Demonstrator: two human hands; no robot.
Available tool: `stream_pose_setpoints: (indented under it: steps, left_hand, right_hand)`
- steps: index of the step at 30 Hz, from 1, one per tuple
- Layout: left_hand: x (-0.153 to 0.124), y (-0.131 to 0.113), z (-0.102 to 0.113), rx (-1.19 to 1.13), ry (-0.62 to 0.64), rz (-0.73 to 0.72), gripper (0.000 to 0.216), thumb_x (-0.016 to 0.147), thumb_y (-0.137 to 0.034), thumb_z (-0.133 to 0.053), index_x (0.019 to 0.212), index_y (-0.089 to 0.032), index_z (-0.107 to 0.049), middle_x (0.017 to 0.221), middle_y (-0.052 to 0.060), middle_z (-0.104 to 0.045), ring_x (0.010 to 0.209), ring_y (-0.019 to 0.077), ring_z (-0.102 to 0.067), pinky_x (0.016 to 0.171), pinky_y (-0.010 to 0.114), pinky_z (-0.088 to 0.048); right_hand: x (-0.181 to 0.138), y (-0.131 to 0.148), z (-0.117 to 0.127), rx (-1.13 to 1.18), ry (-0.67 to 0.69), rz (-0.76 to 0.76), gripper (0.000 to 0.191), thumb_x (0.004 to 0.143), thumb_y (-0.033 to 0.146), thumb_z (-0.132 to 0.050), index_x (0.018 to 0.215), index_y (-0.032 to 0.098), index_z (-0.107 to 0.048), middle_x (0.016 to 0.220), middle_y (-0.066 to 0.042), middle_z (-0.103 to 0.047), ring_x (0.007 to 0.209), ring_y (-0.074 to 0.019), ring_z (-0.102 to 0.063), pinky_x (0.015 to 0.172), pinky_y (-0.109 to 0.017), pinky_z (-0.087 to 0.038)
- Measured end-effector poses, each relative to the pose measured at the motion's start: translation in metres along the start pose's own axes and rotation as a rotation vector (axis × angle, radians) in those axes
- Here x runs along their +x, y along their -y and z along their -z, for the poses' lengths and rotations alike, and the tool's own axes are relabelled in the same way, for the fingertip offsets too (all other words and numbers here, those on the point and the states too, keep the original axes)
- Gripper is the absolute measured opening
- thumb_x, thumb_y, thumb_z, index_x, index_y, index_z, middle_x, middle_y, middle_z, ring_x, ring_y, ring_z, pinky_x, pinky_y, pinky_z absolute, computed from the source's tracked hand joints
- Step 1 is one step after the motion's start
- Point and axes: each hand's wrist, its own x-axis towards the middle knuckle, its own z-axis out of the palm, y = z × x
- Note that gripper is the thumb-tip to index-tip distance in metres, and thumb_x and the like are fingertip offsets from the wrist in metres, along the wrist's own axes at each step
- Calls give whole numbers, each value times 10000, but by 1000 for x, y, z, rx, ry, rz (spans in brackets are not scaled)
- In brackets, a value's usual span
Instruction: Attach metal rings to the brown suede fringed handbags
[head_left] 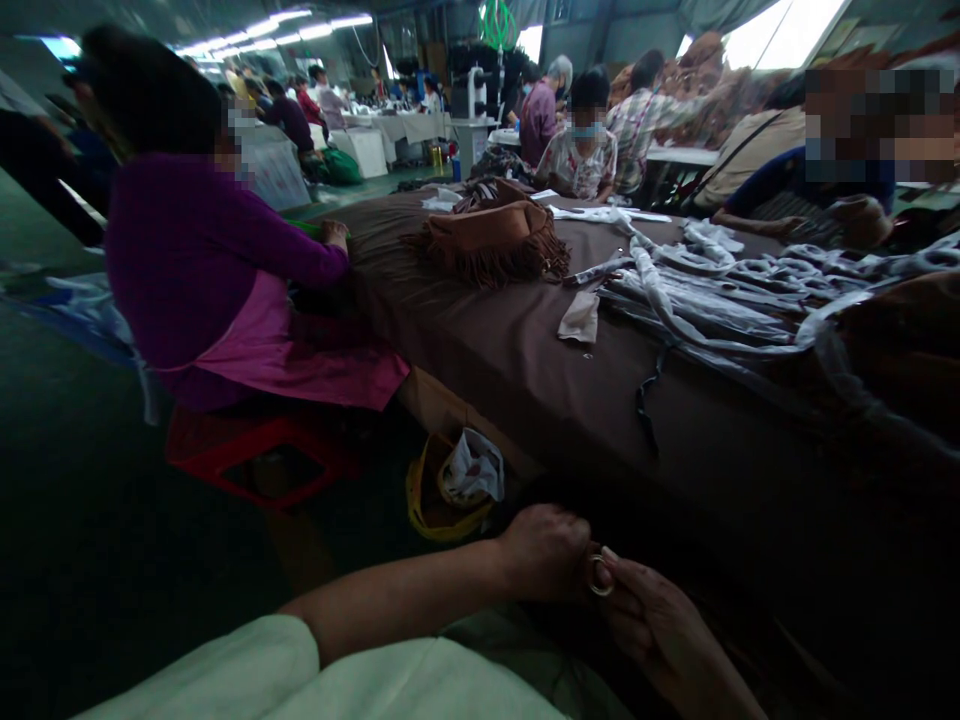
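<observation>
Ring (601, 592) pinched just off near edge of worktable (525, 310)

The step in hand appeared to be close handling of the ring. The right hand (660, 615) held it between narrowed fingertips; the left hand (547, 540) was curled closed beside it, though I could not tell whether that fist gripped anything in the shadow. The next move seemed to call for a steady pinch. Brown cloth (495, 350) covered the top; a fringed bag (487, 228) lay towards its far left corner, wrapped strips (697, 310) crowded the right side, and a dark cord (643, 400) lay closer to the near edge. At the left edge a person in purple (187, 260) sat on a red stool (217, 445); others (538, 115) worked beyond, under tube lights (322, 30).
</observation>
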Motion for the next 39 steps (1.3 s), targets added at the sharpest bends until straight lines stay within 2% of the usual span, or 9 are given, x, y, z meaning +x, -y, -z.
stream_pose_setpoints:
  steps: [3,7,11,18,23,26,30,35,39]
  left_hand:
    - [-2,0,3,-15,-13,55,332,779,-506,-558,817,-177,-540,801,67,-655,759,226,-652,644,301,-472]
    - [0,1,10,-102,31,158,455,689,-614,-594,850,-192,-539,821,56,-665,743,241,-657,575,287,-456]
    - [3,1,10,-122,55,136,463,675,-618,-609,853,-195,-546,836,57,-668,759,238,-660,601,280,-460]
    - [2,1,5,-84,24,59,431,699,-573,-631,848,-176,-551,835,76,-661,783,236,-652,671,292,-471]
    - [0,2,17,-175,101,108,437,674,-561,-668,901,-201,-568,872,38,-677,783,220,-656,610,259,-438]
    - [1,3,23,-224,147,128,435,648,-557,-704,884,-214,-579,865,17,-681,797,212,-661,594,239,-413]
    - [2,3,23,-218,163,120,454,635,-570,-707,888,-213,-586,865,22,-684,793,218,-663,573,238,-401]
    - [2,2,18,-186,135,168,481,658,-629,-640,889,-211,-583,870,45,-693,778,238,-669,563,254,-412]
    - [4,0,16,-167,129,135,447,698,-618,-602,861,-203,-575,838,51,-689,768,235,-669,584,260,-438]
  right_hand:
    - [0,0,2,5,11,-10,439,641,549,-784,660,147,-609,486,118,-204,387,-2,-123,339,-135,-109]
    - [0,-11,6,-152,-81,278,414,665,537,-774,842,175,-682,564,60,-406,468,-44,-311,416,-163,-273]
    - [1,-17,7,-335,-204,462,363,671,498,-780,700,152,-675,540,51,-391,496,-57,-308,437,-179,-253]
    - [-3,-9,-6,-16,-187,185,464,607,556,-796,616,153,-566,535,84,-307,443,-34,-210,393,-174,-175]
    - [-1,-17,0,-401,-205,480,344,694,490,-756,738,163,-655,608,24,-502,533,-90,-396,478,-205,-328]
    - [1,-19,4,-580,-353,642,332,643,423,-797,861,199,-685,786,-14,-626,716,-170,-548,640,-251,-444]
    - [2,-18,7,-669,-368,700,404,688,431,-747,1043,248,-682,1003,-38,-669,897,-228,-601,775,-289,-466]
    - [0,-22,3,-659,-475,670,302,706,493,-717,821,215,-687,721,-18,-627,650,-178,-549,596,-269,-428]
    - [-2,-27,-6,-513,-413,661,360,754,537,-672,687,184,-647,566,27,-441,533,-108,-392,495,-231,-335]
